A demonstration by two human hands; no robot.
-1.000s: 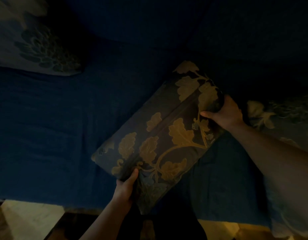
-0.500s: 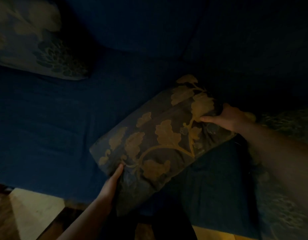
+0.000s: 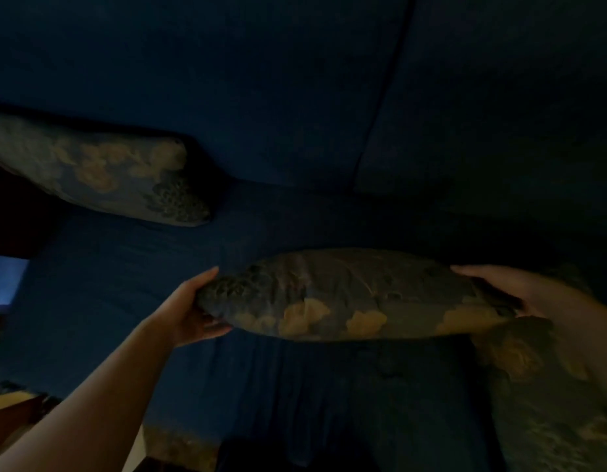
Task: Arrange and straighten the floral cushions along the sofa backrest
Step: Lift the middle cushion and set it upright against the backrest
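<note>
A dark floral cushion (image 3: 346,298) with gold leaf patterns hangs level above the blue sofa seat (image 3: 124,284), seen edge-on. My left hand (image 3: 193,311) grips its left end and my right hand (image 3: 509,294) grips its right end. A second floral cushion (image 3: 101,175) leans at the far left where the seat meets the backrest (image 3: 261,97). A third floral cushion (image 3: 550,403) lies at the lower right under my right forearm, partly hidden. The room is very dim.
The backrest has a vertical seam (image 3: 383,97) between two back pads. A bright blue patch (image 3: 5,281) shows past the sofa's left end. Pale floor and a dark wooden piece (image 3: 12,413) sit at the lower left, below the seat's front edge.
The cushion was lying diagonally on the seat; both hands have lifted it and turned it level, edge toward me. The view has tilted up toward the backrest.
</note>
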